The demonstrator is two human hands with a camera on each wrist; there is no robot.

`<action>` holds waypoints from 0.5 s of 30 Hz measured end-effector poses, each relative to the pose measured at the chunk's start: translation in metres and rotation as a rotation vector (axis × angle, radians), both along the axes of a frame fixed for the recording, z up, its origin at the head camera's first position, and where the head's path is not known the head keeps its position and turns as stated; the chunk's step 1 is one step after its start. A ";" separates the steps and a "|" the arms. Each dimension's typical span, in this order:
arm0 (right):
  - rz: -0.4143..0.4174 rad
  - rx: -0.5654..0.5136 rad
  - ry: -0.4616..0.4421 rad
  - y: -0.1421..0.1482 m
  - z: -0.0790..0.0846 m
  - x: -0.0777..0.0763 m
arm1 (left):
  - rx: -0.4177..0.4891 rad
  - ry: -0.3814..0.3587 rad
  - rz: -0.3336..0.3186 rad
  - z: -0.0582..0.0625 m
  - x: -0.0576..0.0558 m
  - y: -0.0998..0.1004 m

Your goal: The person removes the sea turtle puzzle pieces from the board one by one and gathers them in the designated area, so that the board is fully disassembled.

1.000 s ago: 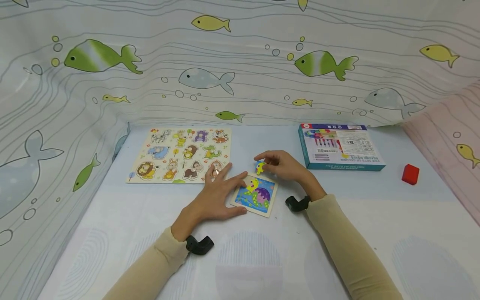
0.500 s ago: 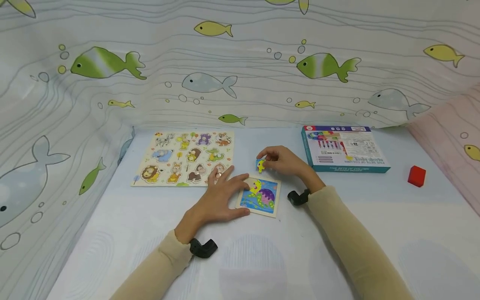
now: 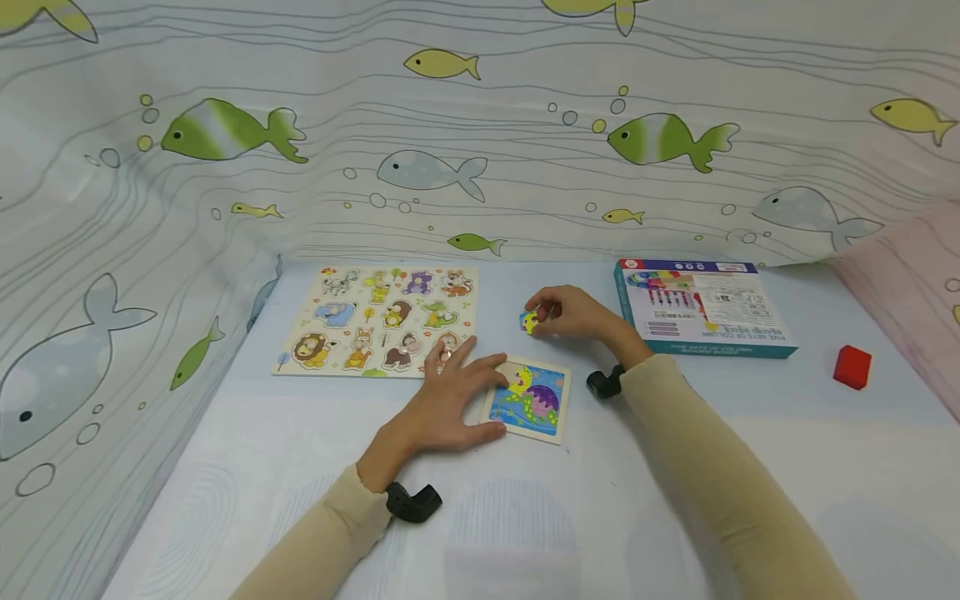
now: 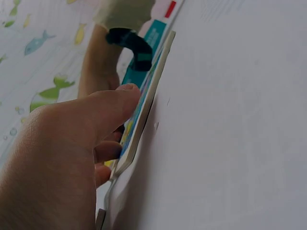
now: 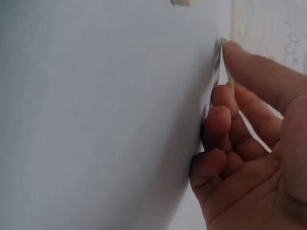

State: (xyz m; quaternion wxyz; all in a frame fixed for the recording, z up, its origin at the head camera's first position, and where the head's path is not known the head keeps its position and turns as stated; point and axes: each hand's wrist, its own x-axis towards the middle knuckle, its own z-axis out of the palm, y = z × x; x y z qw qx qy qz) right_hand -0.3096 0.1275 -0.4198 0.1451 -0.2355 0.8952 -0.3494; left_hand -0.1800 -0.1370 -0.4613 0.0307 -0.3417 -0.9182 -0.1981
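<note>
Between thumb and fingertips, my right hand (image 3: 573,317) pinches a small blue-and-yellow puzzle piece (image 3: 528,322), low over the table beyond a turtle puzzle (image 3: 536,404). From the right wrist view, the piece (image 5: 230,86) shows only as a thin edge at the fingertips. My left hand (image 3: 444,408) lies with spread fingers at the turtle puzzle's left side, thumb and fingertips on its wooden border. Its outer fingers overlap the corner of a larger animal puzzle board (image 3: 352,321). In the left wrist view, the thumb (image 4: 127,93) rests along the turtle puzzle's edge (image 4: 144,112).
A teal-edged flat box (image 3: 708,310) lies at the back right, just behind my right forearm. Farther right is a red block (image 3: 852,367). A fish-patterned cloth (image 3: 540,125) hangs as a wall behind the table and along both sides.
My right hand has drawn the piece a little farther back from the turtle puzzle and tilted it. The left hand stays at the puzzle's border. The head view has shifted slightly.
</note>
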 end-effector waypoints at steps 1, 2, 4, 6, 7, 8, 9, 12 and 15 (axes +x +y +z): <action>-0.002 0.007 0.005 0.000 0.000 0.000 | 0.001 0.006 -0.001 0.000 0.000 0.000; -0.004 0.013 0.010 0.000 0.000 -0.001 | 0.001 0.011 -0.002 0.000 0.000 0.000; -0.004 0.021 0.023 -0.001 0.000 -0.002 | 0.003 0.016 -0.006 0.001 0.000 0.000; -0.008 0.026 0.033 -0.002 -0.001 -0.004 | 0.005 0.016 -0.012 0.002 0.001 -0.001; -0.012 0.028 0.035 -0.002 -0.001 -0.004 | 0.007 0.015 -0.015 0.002 0.001 -0.001; -0.017 0.030 0.036 -0.002 -0.002 -0.005 | 0.008 0.014 -0.017 0.002 0.001 -0.001; -0.024 0.031 0.035 -0.002 -0.002 -0.006 | 0.004 0.013 -0.018 0.002 0.001 -0.001; -0.052 0.040 0.021 -0.002 -0.004 -0.008 | -0.005 0.010 -0.017 0.002 0.002 0.000; -0.066 0.046 0.008 -0.003 -0.004 -0.012 | -0.011 0.006 -0.008 0.002 0.003 0.000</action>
